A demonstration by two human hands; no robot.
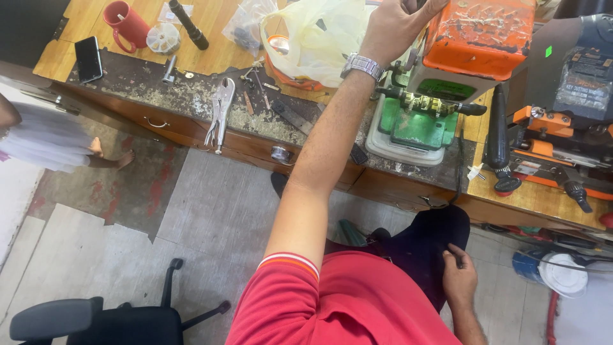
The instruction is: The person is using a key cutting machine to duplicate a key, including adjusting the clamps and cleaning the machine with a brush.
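- Orange-topped key-cutting machine is seen standing on the wooden table, its green base near the front edge.
- Left hand, a metal watch worn at the wrist, is stretched up to the machine's top left corner; its grip is closed there, though what is pinched cannot be told, the fingertips being cut off by the frame's edge.
- Right hand is rested on the dark trousers at the lap, fingers curled loosely, nothing visibly held.
- Locking pliers, a red mug, a black phone and a yellow plastic bag are left lying on the table, untouched.
- Work at the machine appears barely begun: no key is seen clamped, as far as can be judged, and the tools lie unused.
- Another person's bare foot is seen at the left.
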